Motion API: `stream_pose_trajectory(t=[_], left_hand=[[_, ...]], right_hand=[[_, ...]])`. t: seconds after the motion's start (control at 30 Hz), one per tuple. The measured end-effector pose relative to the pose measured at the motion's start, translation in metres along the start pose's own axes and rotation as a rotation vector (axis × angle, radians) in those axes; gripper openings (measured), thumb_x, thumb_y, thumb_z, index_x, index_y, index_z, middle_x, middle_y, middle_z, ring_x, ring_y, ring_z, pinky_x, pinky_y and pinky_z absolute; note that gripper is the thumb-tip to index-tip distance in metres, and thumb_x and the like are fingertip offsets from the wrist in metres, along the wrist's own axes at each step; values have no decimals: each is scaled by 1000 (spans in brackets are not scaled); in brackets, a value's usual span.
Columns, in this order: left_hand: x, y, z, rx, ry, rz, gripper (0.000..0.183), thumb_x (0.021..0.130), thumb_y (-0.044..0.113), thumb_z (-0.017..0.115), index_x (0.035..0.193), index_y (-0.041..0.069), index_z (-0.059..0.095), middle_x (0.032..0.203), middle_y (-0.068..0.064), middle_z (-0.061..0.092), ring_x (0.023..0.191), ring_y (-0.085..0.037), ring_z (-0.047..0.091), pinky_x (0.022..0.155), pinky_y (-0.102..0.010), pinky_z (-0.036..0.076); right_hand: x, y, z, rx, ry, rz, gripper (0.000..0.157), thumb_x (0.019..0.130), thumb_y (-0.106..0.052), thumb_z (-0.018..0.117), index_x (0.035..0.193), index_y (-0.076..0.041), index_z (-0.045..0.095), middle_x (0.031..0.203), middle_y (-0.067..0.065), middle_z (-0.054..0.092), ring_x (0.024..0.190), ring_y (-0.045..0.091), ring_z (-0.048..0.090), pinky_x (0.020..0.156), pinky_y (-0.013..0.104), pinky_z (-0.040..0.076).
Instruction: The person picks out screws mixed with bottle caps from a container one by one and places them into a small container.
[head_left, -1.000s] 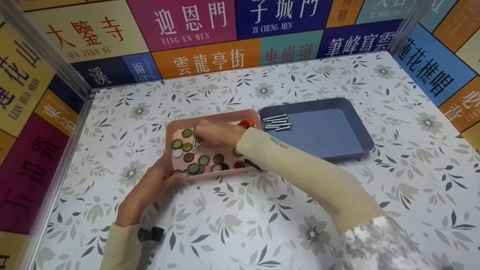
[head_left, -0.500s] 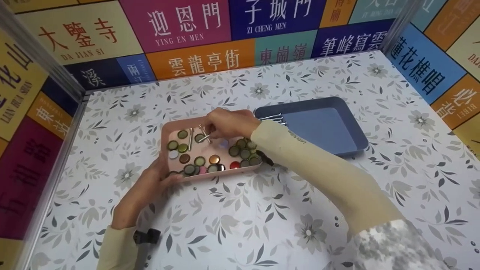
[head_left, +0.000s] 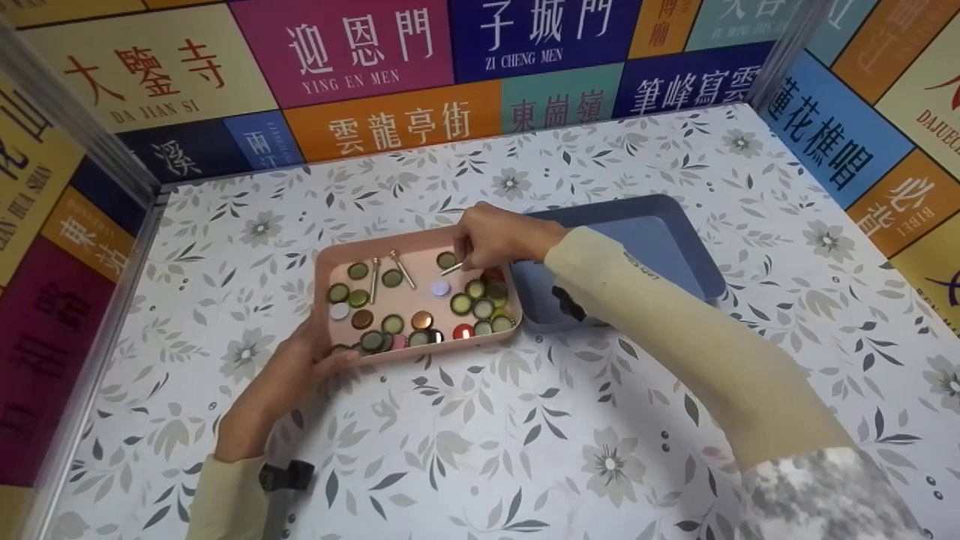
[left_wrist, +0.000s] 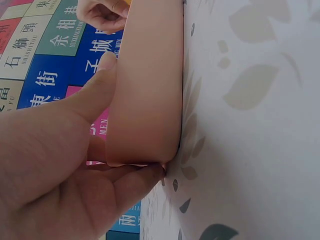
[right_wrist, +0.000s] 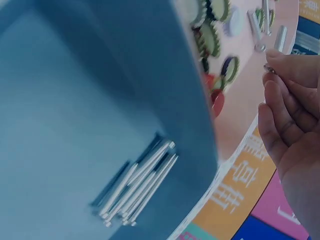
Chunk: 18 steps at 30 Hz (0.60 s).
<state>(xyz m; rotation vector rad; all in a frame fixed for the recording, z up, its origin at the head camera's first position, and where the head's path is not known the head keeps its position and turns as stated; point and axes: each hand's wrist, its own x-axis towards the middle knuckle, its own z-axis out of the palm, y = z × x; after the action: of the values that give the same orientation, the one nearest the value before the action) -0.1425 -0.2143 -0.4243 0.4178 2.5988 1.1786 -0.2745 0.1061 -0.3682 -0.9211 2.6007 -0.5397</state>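
Observation:
A pink tray [head_left: 420, 240] holds several bottle caps [head_left: 461, 304] and two silver screws [head_left: 374, 281] lying loose. My left hand [head_left: 300, 360] grips its near left corner, thumb at the front wall and fingers round the end, as the left wrist view shows at the tray wall [left_wrist: 145, 90]. Over the tray's right part, my right hand [head_left: 491, 236] pinches another silver screw [right_wrist: 281, 39] between thumb and fingertips. The right wrist view shows a blue tray [right_wrist: 60, 150] below that hand, with several silver screws [right_wrist: 142, 182] lying side by side in it.
The blue tray [head_left: 622, 232] stands against the pink tray's right end, partly behind my right forearm. Both rest on a floral-patterned table [head_left: 480, 450]. Printed panels [head_left: 375, 52] wall off the back and sides.
My right hand has moved right across the pink tray with one screw, towards the blue tray. Two screws left behind it have come into view. The left hand stays on the tray corner.

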Motion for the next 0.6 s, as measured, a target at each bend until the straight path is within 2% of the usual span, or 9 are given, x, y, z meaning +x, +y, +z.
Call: stream_pose_trajectory(t=[0.17, 0.33, 0.6], left_hand=[[0, 1, 0, -2, -7, -16, 85, 97, 25, 66, 162, 19, 12, 163, -14, 32, 150, -34, 33, 124, -53, 24], [0, 1, 0, 27, -11, -48, 86, 98, 27, 65, 163, 23, 8, 163, -14, 31, 147, -35, 37, 122, -55, 29], [-1, 0, 0, 36, -1, -27, 87, 98, 27, 65, 163, 19, 8, 166, -15, 26, 150, -37, 31, 124, -55, 24]], right_hand=[[-10, 11, -5, 38, 4, 54, 7, 83, -16, 76, 87, -10, 78, 83, 5, 75, 70, 14, 62, 65, 27, 51], [-19, 22, -10, 43, 27, 71, 6, 82, -16, 79, 82, -10, 77, 78, 5, 75, 68, 13, 62, 64, 25, 50], [-29, 34, -20, 20, 16, 93, 6, 83, -16, 77, 82, -10, 76, 79, 4, 72, 71, 14, 59, 67, 26, 49]])
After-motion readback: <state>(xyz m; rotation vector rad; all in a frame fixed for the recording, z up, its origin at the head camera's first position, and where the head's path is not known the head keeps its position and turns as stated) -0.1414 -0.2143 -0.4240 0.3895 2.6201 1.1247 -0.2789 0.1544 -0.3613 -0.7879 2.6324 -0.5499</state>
